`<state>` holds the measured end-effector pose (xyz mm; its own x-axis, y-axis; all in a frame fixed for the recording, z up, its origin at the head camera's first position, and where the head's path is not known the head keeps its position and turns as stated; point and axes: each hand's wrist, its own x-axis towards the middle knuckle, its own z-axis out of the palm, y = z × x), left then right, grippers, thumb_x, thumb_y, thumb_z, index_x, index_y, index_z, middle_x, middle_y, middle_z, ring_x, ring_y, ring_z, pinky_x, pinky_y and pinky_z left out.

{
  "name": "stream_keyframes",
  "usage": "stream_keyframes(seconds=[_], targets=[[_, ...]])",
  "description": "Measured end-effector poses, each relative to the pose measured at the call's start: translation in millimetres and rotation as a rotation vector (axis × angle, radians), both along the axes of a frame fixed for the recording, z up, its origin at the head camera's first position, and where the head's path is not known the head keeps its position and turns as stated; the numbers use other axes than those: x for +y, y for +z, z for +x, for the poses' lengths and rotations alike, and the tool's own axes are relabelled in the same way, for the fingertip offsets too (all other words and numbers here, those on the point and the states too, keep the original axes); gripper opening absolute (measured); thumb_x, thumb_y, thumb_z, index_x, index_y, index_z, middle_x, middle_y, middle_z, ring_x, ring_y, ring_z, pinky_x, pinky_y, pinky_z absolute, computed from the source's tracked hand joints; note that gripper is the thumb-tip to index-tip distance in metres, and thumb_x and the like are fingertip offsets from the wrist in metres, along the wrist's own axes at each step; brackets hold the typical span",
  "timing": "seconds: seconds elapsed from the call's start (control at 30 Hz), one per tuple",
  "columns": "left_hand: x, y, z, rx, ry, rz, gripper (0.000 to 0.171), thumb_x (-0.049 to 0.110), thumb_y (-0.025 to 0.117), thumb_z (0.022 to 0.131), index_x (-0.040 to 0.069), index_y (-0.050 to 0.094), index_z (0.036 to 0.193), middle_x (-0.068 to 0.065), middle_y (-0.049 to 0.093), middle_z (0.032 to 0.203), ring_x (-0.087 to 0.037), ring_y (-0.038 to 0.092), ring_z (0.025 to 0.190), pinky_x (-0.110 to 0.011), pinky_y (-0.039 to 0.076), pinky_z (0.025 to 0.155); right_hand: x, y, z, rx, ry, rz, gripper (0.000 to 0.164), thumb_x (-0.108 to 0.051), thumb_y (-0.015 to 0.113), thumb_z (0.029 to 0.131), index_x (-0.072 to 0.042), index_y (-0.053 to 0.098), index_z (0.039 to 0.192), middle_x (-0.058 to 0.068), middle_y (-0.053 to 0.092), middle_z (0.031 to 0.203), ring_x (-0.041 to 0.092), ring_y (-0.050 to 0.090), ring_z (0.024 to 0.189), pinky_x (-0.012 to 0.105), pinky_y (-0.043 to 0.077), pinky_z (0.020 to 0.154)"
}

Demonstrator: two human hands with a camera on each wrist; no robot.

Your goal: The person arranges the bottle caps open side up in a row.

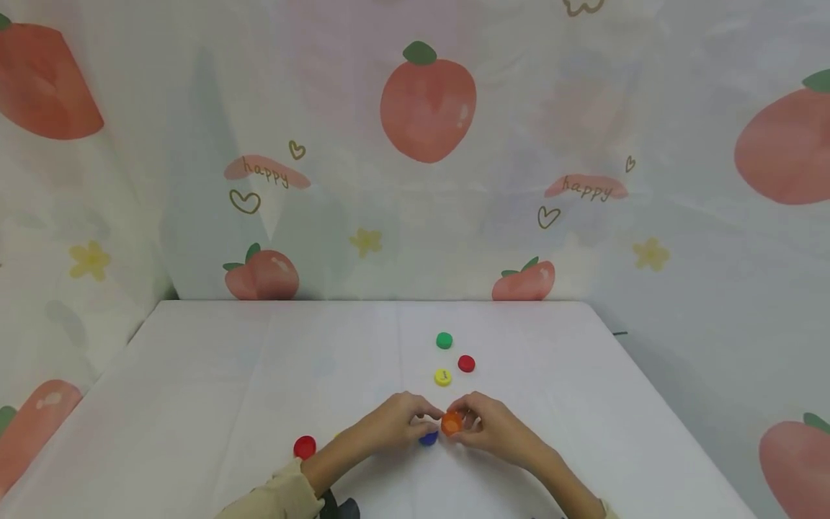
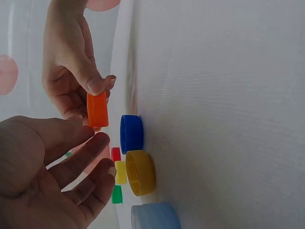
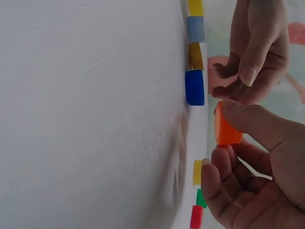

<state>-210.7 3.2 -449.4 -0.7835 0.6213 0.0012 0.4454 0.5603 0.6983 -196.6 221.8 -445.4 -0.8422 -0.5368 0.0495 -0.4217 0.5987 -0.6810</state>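
Note:
My right hand (image 1: 496,430) pinches an orange bottle cap (image 1: 452,424) between thumb and fingers, raised over the white tabletop. The right wrist view shows the thumb on one side of the orange cap (image 3: 228,125) and fingertips at the other. My left hand (image 1: 400,420) is just left of it, fingers loosely bent and spread, fingertips right at the cap's edge. No cap is enclosed by the left fingers in the left wrist view. A blue cap (image 2: 131,134) lies on the table below the two hands, partly covered by the left hand in the head view.
Beyond the hands lie a yellow cap (image 1: 443,377), a red cap (image 1: 466,363) and a green cap (image 1: 444,340). Another red cap (image 1: 305,447) is by the left forearm. A darker yellow cap (image 2: 140,172) and a light blue cap (image 2: 156,217) stand beside the blue one.

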Motion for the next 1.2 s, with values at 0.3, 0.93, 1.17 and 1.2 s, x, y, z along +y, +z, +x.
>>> stream_keyframes(seconds=[0.3, 0.93, 1.17, 1.2], targets=[[0, -4.4, -5.0, 0.198, -0.085, -0.081, 0.021, 0.017, 0.067, 0.089, 0.011, 0.071, 0.109, 0.006, 0.067, 0.106, -0.009, 0.056, 0.104, -0.028, 0.041, 0.093, 0, -3.6, 0.1, -0.011, 0.000, 0.069, 0.032, -0.014, 0.075, 0.080, -0.007, 0.060, 0.108, -0.005, 0.056, 0.089, 0.011, 0.053, 0.076, 0.023, 0.047, 0.063], [-2, 1.7, 4.6, 0.048, 0.091, -0.051, 0.031, 0.020, 0.071, 0.085, 0.015, 0.066, 0.115, 0.001, 0.064, 0.109, -0.017, 0.057, 0.105, -0.028, 0.048, 0.084, -1, -8.4, 0.9, -0.025, -0.022, 0.122, 0.033, -0.012, 0.075, 0.080, -0.007, 0.059, 0.108, -0.006, 0.055, 0.086, 0.011, 0.052, 0.074, 0.022, 0.048, 0.067], [-1, 4.0, 5.8, -0.011, 0.140, -0.038, 0.031, 0.019, 0.073, 0.083, 0.016, 0.067, 0.114, -0.001, 0.061, 0.106, -0.016, 0.057, 0.092, -0.022, 0.050, 0.071, -1, -9.1, 0.0, -0.067, -0.030, 0.120, 0.038, -0.017, 0.077, 0.079, -0.006, 0.059, 0.111, -0.005, 0.055, 0.085, 0.012, 0.053, 0.075, 0.021, 0.049, 0.068], [-1, 4.6, 5.7, -0.016, 0.148, -0.035, 0.031, 0.019, 0.073, 0.083, 0.016, 0.067, 0.113, -0.002, 0.061, 0.106, -0.015, 0.057, 0.091, -0.022, 0.050, 0.069, -1, -8.2, 0.0, -0.077, -0.032, 0.118, 0.040, -0.018, 0.077, 0.079, -0.006, 0.059, 0.112, -0.005, 0.055, 0.084, 0.012, 0.053, 0.075, 0.021, 0.049, 0.068]])
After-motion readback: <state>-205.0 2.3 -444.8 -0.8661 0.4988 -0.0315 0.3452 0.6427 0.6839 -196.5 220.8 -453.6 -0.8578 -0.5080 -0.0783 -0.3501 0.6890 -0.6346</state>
